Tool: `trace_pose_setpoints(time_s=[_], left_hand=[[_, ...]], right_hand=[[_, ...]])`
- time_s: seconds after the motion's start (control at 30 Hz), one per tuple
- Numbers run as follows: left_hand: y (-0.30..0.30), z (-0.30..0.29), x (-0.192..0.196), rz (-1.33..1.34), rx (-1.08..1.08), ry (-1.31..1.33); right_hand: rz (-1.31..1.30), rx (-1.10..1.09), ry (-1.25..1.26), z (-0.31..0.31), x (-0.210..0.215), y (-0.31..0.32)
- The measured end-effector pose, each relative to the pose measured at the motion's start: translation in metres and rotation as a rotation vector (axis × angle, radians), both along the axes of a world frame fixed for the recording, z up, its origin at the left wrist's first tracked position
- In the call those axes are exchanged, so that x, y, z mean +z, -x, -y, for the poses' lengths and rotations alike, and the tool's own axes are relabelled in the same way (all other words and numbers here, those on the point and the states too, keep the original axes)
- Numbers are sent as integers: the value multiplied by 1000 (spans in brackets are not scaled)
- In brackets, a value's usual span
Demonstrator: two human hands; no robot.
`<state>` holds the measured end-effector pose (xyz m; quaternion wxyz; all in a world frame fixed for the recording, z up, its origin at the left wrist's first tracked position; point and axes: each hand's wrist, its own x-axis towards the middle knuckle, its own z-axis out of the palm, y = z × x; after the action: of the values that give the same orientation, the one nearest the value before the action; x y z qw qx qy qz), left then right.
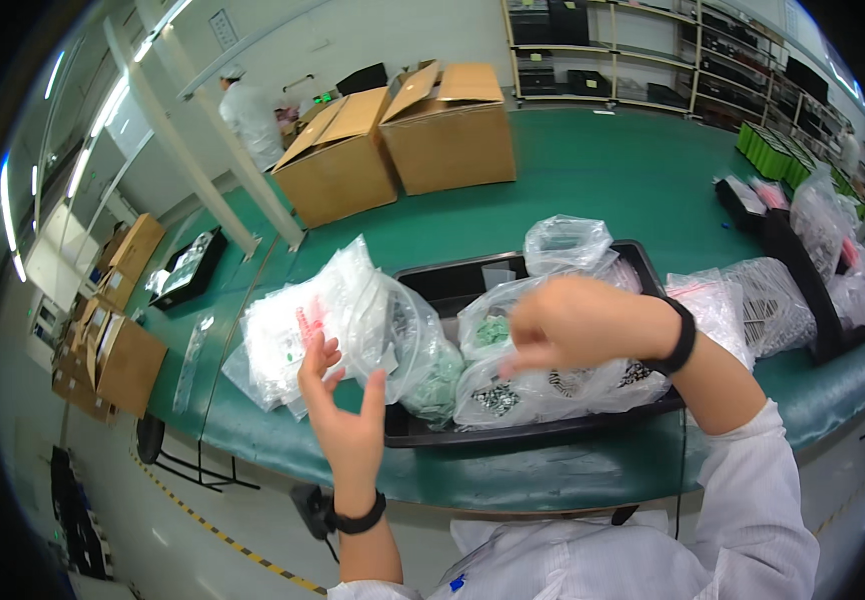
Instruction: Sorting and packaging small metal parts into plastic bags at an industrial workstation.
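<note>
My left hand (345, 425) is raised, palm turned inward, with its fingers apart and nothing in them. Just beyond it lies a pile of flat white plastic bags (298, 330) with red print. My right hand (573, 325) hovers over a black tray (433, 285); its fingers bend downward and are smeared by motion, so their grip cannot be made out. Clear plastic bags (513, 395) of small dark and silvery parts fill the tray under that hand. A clear bag of pale green pieces (438, 385) sits at the tray's left end, nearest my left hand.
Two large cardboard boxes (453, 140) stand at the back of the green table (593, 170). More bagged parts (768, 300) and a long black tray (798, 270) are on the right. Another black tray (193, 270) lies far left. A person (248, 120) in white stands behind the boxes.
</note>
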<state>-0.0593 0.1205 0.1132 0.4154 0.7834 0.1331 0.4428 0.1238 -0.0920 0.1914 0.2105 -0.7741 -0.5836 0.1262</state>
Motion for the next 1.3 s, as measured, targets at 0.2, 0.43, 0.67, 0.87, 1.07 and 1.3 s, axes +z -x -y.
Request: trace_pose_setpoints(time_s=[0.2, 0.43, 0.67, 0.87, 1.07, 1.3], left_hand=[[-43, 87, 0, -159, -810, -477], [-56, 102, 3, -375, -730, -843], [-52, 110, 32, -545, -765, -967], [-107, 125, 31, -165, -731, -803], [-166, 131, -25, -605, -820, -545], [-146, 139, -30, -636, -694, -989]], right_hand=[[248, 247, 302, 73, -60, 9], [355, 155, -93, 115, -63, 48], [205, 190, -473, 118, -44, 36], [246, -264, -480, 105, -81, -51], [271, -252, 84, 102, -126, -76], [152, -357, 93, 116, -103, -65]])
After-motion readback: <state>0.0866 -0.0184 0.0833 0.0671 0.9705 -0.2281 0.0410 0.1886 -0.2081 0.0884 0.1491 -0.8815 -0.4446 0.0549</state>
